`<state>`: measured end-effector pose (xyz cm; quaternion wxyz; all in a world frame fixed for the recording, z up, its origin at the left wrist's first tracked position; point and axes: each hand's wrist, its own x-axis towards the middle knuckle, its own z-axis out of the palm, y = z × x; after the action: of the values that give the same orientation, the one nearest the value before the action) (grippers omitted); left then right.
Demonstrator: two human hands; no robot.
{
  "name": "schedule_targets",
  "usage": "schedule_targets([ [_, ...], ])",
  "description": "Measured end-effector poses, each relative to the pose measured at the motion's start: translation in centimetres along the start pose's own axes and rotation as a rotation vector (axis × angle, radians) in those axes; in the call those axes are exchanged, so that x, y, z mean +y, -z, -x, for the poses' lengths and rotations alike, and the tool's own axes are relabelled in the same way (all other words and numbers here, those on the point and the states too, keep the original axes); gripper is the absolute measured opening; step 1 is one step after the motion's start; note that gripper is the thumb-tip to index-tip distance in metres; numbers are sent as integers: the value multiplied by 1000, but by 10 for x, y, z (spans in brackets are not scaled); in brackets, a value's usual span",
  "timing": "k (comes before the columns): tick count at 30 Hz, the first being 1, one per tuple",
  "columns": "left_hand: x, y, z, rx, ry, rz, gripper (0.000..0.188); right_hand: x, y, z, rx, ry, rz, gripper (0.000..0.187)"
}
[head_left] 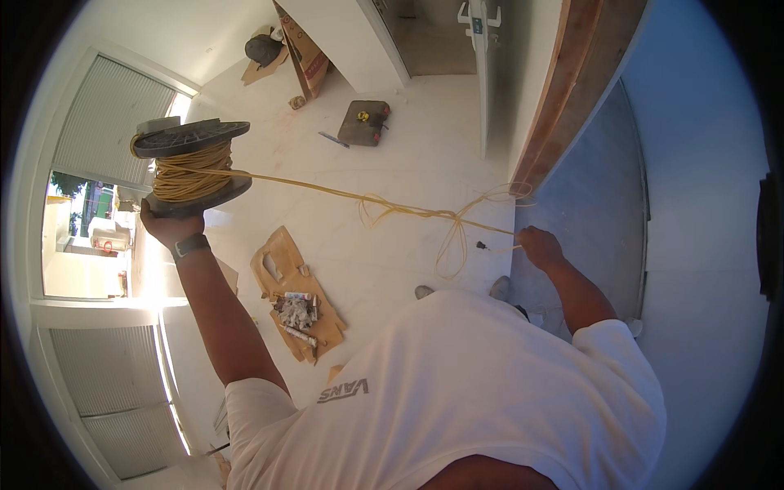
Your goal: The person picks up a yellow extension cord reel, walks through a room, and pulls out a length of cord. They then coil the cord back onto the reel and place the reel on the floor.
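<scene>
At the left, my left hand (173,229) is raised and grips a black spool (193,137) by its lower flange, with the fingers partly hidden under it. Thin yellow cable (193,173) is wound many turns round the spool's core. From there a yellow strand runs taut across to the right. My right hand (539,247) is closed on that cable at the far end of the strand. Just left of this hand, loose loops of the cable (454,237) hang from the stretched line. A short end pokes out beside the fingers.
A dark tool case (359,126) with a yellow item on top lies on the pale floor, a blue tool (334,140) beside it. Flattened cardboard (331,335) carries tubes and crumpled scraps. A small black object (481,244) lies near my shoes. A wooden door frame (572,90) rises right.
</scene>
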<state>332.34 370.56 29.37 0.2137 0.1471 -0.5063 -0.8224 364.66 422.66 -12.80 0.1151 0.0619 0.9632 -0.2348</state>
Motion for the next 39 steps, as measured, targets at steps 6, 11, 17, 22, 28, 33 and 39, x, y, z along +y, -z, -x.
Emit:
schedule_targets([
  [6,17,12,-25,-63,-14,-24,72,128,26,84,102,-410,204,20],
  [11,34,31,-64,99,1,-75,76,203,65,133,174,-667,360,17],
  [17,53,52,-89,24,28,-210,72,267,145,171,305,-820,423,18],
  [22,40,47,-47,145,-34,-191,65,254,153,153,211,-856,376,18],
  [28,13,51,11,-79,-18,-59,61,143,57,62,-51,-453,106,22],
  [33,-9,46,46,-316,40,18,54,31,15,-31,-395,-472,195,29],
  [39,-44,13,112,-477,317,116,54,-194,75,-108,-148,497,-768,92],
])
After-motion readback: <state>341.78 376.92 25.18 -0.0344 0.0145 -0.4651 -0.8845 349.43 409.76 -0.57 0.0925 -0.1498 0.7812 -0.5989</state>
